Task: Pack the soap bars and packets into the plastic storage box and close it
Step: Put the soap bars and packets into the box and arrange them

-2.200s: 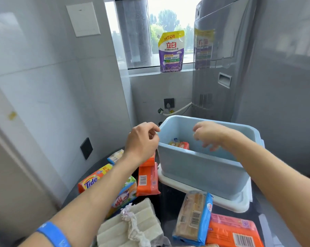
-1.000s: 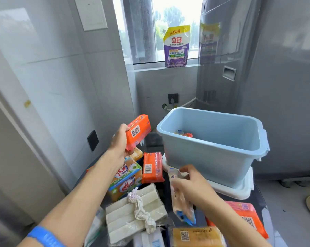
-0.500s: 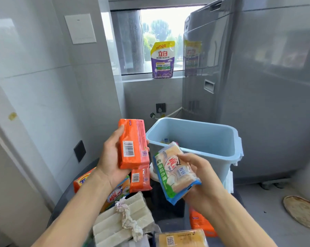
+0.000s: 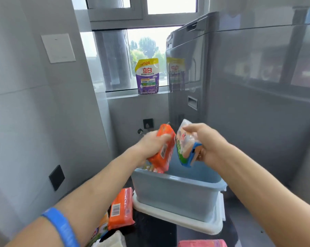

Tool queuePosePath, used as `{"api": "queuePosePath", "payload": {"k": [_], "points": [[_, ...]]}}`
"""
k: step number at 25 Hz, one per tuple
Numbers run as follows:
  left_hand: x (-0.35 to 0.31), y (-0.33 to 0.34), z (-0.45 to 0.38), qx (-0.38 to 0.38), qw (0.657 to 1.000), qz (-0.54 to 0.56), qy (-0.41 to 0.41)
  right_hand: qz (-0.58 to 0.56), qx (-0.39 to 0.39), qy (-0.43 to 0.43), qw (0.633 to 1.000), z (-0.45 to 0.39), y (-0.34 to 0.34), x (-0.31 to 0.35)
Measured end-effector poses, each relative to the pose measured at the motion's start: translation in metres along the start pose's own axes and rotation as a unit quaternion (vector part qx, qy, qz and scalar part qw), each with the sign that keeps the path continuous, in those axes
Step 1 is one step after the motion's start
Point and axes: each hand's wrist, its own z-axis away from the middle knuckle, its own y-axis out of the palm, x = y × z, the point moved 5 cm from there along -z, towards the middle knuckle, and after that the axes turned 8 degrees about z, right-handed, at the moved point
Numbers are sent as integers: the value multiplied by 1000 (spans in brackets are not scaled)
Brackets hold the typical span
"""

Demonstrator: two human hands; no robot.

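The light blue plastic storage box (image 4: 175, 193) stands on its white lid (image 4: 195, 223) on a dark table. Over the box's open top, my left hand (image 4: 150, 143) grips an orange soap packet (image 4: 164, 150), tilted down into the box. Beside it my right hand (image 4: 207, 141) holds a soap bar in a clear wrapper with blue and green edges (image 4: 185, 148), also above the opening. A few packets show inside the box at its left corner. Another orange packet (image 4: 121, 208) lies on the table left of the box.
A grey washing machine (image 4: 239, 95) rises right behind the box. A purple detergent pouch (image 4: 147, 76) stands on the window sill. More packets lie at the table's near edge, among them a pink one (image 4: 202, 243) and a white block (image 4: 113, 240). Tiled wall at left.
Both hands picked packets off the table, lifted them and have now carried them forward over the box. My view has tipped up and moved closer.
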Motion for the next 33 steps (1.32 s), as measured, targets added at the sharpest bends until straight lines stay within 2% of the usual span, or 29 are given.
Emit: {"api": "queuePosePath", "payload": {"k": [1, 2, 3, 4, 9, 14, 19, 22, 25, 27, 31, 33], "points": [[10, 7, -12, 8, 987, -160, 4, 21, -13, 9, 1000, -9, 0, -7], [21, 15, -20, 17, 951, -310, 4, 42, -24, 17, 999, -16, -1, -14], [31, 19, -25, 27, 914, -404, -12, 63, -31, 26, 997, -22, -1, -19], [42, 19, -29, 33, 898, -438, -34, 82, -30, 36, 995, -26, -2, -23], [60, 12, -43, 4, 907, -417, -67, 223, -8, 63, 973, -44, 4, -33], [63, 16, -42, 67, 919, -375, -98, 358, 21, 101, 928, -54, 26, -47], [67, 18, -42, 75, 891, -446, -49, 461, 79, 95, 878, -69, 38, -75], [67, 11, -40, 162, 894, -412, -72, 493, 91, 94, 860, -76, 34, -80], [71, -1, -40, 221, 857, -460, -73, 518, 106, 83, 845, -79, 34, -83], [74, -1, -42, 222, 842, -489, -54, 571, 122, 82, 808, -77, 37, -83], [77, 2, -44, 229, 825, -515, -49, 692, 153, 77, 701, -69, 37, -81], [77, 4, -45, 226, 820, -523, -50, 701, 177, 79, 686, -64, 39, -81]]}}
